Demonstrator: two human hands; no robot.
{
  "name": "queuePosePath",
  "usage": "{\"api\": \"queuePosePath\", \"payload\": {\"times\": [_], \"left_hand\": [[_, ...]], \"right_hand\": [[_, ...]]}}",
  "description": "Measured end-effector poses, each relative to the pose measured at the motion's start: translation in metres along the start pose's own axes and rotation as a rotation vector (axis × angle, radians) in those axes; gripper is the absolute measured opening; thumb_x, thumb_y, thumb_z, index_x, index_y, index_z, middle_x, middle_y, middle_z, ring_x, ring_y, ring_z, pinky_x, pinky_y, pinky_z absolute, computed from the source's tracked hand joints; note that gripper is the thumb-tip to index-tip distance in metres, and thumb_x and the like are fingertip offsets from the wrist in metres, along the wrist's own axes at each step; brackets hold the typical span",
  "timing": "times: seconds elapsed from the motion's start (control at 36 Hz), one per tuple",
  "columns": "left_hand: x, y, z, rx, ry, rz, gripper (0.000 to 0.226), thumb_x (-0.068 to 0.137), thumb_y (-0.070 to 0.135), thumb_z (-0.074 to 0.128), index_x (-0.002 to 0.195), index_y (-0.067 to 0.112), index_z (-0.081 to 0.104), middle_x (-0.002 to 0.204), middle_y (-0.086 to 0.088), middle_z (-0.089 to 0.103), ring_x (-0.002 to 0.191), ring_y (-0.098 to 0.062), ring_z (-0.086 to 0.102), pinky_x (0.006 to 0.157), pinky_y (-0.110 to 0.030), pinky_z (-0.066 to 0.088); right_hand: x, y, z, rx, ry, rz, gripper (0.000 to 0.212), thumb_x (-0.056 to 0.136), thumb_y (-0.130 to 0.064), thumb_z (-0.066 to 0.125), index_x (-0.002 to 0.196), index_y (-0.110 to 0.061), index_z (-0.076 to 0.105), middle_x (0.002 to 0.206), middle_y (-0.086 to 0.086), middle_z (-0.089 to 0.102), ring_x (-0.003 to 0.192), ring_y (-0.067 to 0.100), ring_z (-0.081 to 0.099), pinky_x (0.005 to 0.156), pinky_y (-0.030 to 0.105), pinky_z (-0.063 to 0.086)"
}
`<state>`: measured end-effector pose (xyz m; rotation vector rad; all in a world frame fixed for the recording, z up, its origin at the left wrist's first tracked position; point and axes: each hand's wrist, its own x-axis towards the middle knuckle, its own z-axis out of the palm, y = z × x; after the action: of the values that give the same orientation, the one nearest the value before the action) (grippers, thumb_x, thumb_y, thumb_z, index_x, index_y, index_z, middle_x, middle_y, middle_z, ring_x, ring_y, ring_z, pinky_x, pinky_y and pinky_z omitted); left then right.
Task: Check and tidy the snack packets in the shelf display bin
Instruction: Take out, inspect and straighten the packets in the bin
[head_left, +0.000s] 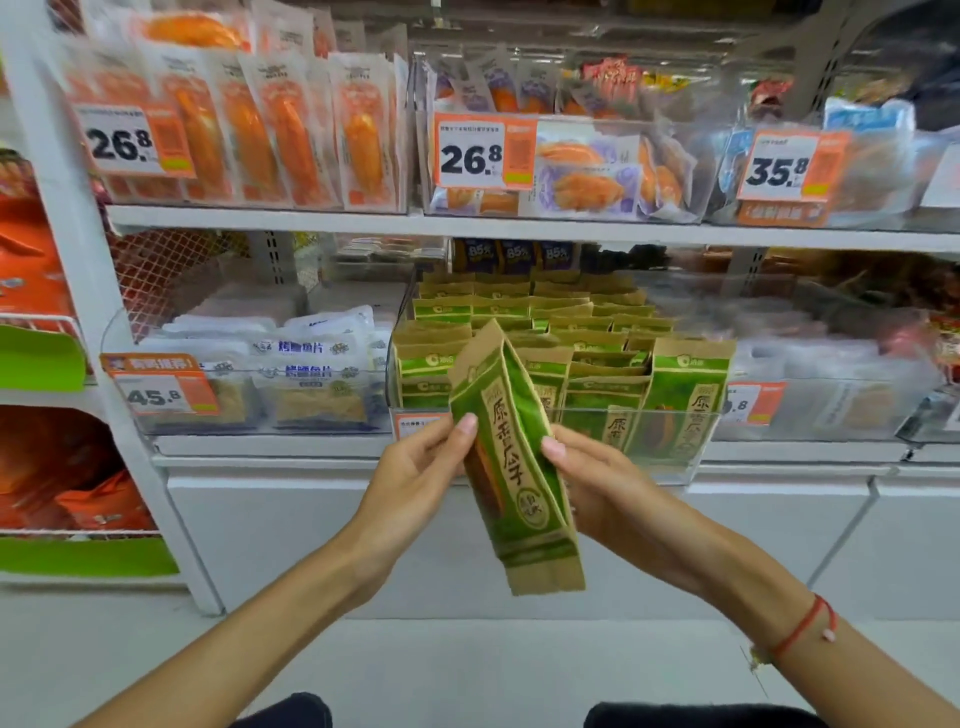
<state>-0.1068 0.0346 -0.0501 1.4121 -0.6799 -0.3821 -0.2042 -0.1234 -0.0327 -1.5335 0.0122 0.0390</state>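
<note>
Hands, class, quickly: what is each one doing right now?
Left hand: grip closed on the green and brown snack packet, held in front of the display bin.
Right hand: grip closed on the same packet's other edge.

Packet (511, 457) before the bin (691, 457), between both hands.

Bright, even shop light; wide-angle bending at edges; right side smeared with blur.

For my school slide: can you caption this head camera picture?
Both hands, left hand and right hand, hold a green snack packet before the clear display bin.
</note>
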Motion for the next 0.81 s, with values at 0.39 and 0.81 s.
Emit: {"api": "queuePosePath", "payload": {"times": [0.39, 0.81], "left_hand": [[0.052, 0.047, 0.005, 0.189, 0.197, 0.306, 0.03, 0.069, 0.041, 0.07, 0.098, 0.034, 0.065, 0.093, 0.028, 0.071, 0.088, 0.004, 0.068, 0.071, -0.009, 0.051], [0.189, 0.087, -0.059, 0.731, -0.365, 0.157, 0.023, 0.079, 0.036, 0.07, 0.102, 0.032, 0.074, 0.097, 0.02, 0.073, 0.092, 0.003, 0.067, 0.091, -0.021, 0.052]], "right_hand": [[0.022, -0.053, -0.025, -0.4, 0.417, -0.388, 0.027, 0.082, -0.029, 0.063, 0.107, -0.019, 0.068, 0.103, -0.007, 0.073, 0.097, 0.01, 0.069, 0.077, 0.023, 0.056], [0.084, -0.119, -0.105, -0.128, 0.697, -0.469, 0.03, 0.066, -0.029, 0.068, 0.095, -0.022, 0.067, 0.087, -0.008, 0.076, 0.088, 0.011, 0.072, 0.067, 0.016, 0.055]]}}
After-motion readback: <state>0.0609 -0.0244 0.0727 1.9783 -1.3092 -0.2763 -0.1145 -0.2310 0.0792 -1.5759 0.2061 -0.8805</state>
